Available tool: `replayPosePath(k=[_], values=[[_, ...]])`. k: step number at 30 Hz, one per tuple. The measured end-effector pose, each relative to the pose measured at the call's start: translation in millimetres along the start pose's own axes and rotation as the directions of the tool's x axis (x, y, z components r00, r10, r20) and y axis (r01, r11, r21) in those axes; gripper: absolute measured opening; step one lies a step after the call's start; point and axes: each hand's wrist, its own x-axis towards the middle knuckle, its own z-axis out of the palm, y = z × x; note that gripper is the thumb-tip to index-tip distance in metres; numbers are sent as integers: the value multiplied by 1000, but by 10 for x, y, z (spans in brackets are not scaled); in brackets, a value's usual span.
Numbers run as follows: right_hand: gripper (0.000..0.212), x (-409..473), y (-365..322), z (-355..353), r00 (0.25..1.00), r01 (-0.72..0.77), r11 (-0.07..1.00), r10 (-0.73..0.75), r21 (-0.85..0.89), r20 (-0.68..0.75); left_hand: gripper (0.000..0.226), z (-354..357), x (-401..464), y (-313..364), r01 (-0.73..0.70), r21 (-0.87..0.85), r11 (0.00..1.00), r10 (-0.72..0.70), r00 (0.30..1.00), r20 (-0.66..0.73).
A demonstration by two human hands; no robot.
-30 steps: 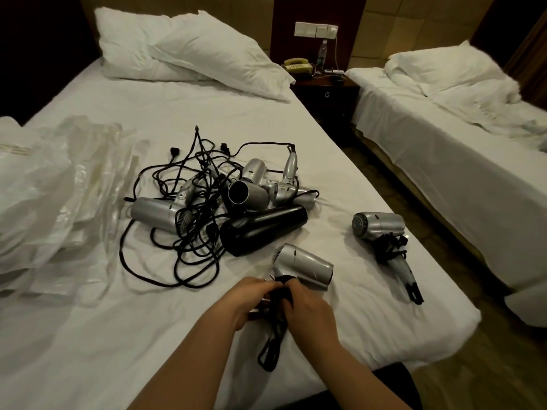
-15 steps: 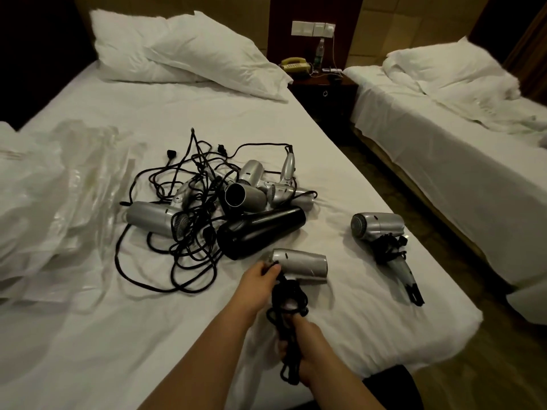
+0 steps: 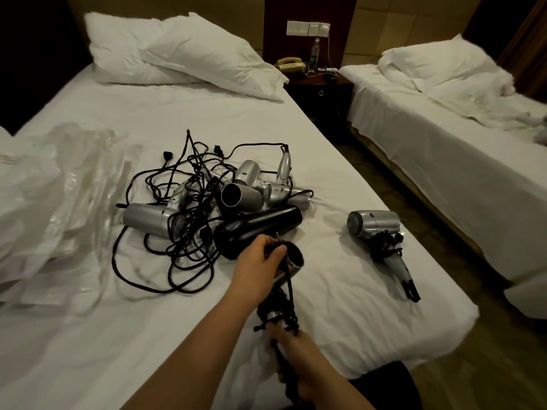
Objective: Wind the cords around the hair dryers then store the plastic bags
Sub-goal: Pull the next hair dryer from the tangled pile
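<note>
Both hands were busy with one silver hair dryer (image 3: 291, 269) held over the near edge of the bed (image 3: 340, 137). The left hand (image 3: 257, 269) gripped its barrel end, fingers curled over the top, while the right hand (image 3: 288, 347) closed around the handle and the black cord (image 3: 288, 294) bunched there, a strand running taut up to the barrel. A loose loop of cord hung below the right hand.

Beyond them lay a tangled pile of dryers (image 3: 236, 199), silver ones and a black dryer (image 3: 257, 229), with loose cords (image 3: 165, 261) spread to the left. To the right, apart from the pile, a wound dryer (image 3: 376, 229) rested near the bed's edge. Clear plastic bags (image 3: 59, 202) lay heaped at the left side of the bed.
</note>
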Motion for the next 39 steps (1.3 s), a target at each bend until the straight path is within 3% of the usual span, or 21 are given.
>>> replayPosePath(k=[2, 5, 8, 9, 11, 13, 16, 18, 20, 23, 26, 29, 31, 34, 37, 39], values=[[38, -20, 16, -13, 999, 27, 997, -25, 69, -36, 10, 8, -41, -23, -25, -23, 999, 25, 1000, 4], [37, 23, 46, 4, 987, 118, 990, -108, 80, -116, 7, 10, -108, -53, -65, -96, 993, 56, 994, -97], [42, 41, 18, 29, 969, 204, 971, -182, 125, -165, 9, 91, -168, -50, -115, -107, 988, 108, 992, -73], [43, 27, 9, 16, 972, 196, 967, -169, 161, -164, 9, 99, -176, -56, -107, -110, 988, 98, 991, -89], [46, -7, 6, -45, 985, 142, 960, -113, 239, -132, 8, 34, -144, -133, 9, -273, 962, -62, 981, -186], [51, -61, -25, -73, 987, 152, 941, -130, 302, -90, 13, -69, -126, -238, 139, -513, 847, -283, 935, -214], [51, -51, -10, -36, 990, 138, 916, -126, 378, -58, 22, -119, -168, -404, 294, -719, 630, -524, 844, -113], [52, -31, 6, 2, 994, 110, 896, -100, 431, -47, 25, -95, -242, -466, 372, -803, 466, -639, 769, -14], [59, -62, 21, 22, 997, 70, 877, -75, 475, -8, 27, -45, -289, -495, 406, -828, 387, -682, 730, 39], [69, -102, 58, -13, 996, 8, 877, -51, 481, 76, 30, 88, -269, -556, 443, -803, 398, -710, 703, 37], [71, -129, 41, -64, 995, 1, 899, -46, 438, 92, 3, 233, -198, -589, 481, -631, 609, -682, 724, -106], [68, -114, 18, -109, 997, 42, 904, -66, 424, 42, 12, 252, -205, -551, 396, -212, 893, -447, 829, -336], [66, -105, 4, -133, 995, 68, 891, -91, 449, 30, 18, 239, -259, -489, 251, -25, 968, -241, 889, -389], [69, -81, -32, -192, 992, 109, 878, -125, 467, 3, 21, 238, -335, -439, 186, 52, 981, -163, 941, -296], [65, -34, -68, -267, 989, 151, 901, -140, 407, -56, 16, 351, -382, -398, 237, 86, 968, -229, 970, -85], [57, 37, -53, -303, 977, 193, 947, -162, 255, -140, 24, 465, -409, -425, 290, 7, 957, -291, 956, 47]])
